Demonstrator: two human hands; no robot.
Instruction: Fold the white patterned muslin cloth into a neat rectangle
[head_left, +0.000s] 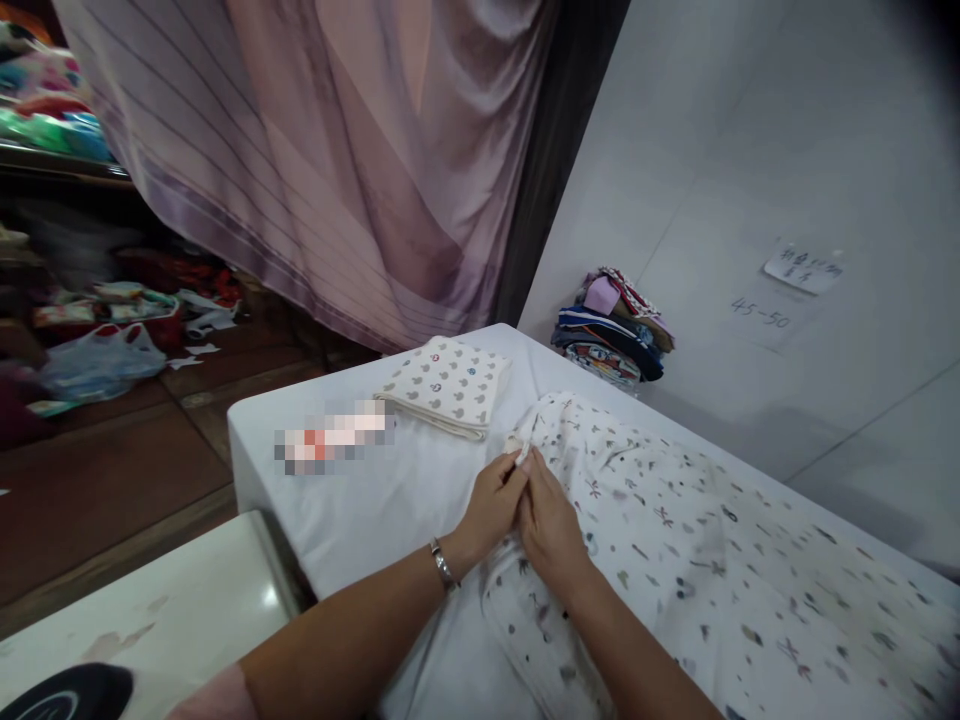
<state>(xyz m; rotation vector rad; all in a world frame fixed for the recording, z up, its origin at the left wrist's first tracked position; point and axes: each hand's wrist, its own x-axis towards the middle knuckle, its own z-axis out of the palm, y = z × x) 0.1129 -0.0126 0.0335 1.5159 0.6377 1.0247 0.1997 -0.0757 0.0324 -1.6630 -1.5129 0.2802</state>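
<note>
Left hand (pixel 489 505) and right hand (pixel 553 525): grip closed, pinching the patterned cotton cloth (pixel 660 550) together. Far left of the cloth: translucent plastic bag (pixel 105 362), contents indistinct.

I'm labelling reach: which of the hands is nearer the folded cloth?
Left. The left hand is on the near side of the folded cloth, slightly right; the right hand is farther right.

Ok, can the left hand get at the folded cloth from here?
Probably yes: the folded cloth lies just ahead of the left hand, with nothing seen standing between them. That hand seems to be pinching the printed cloth, though, so it would likely need to let go first.
</note>
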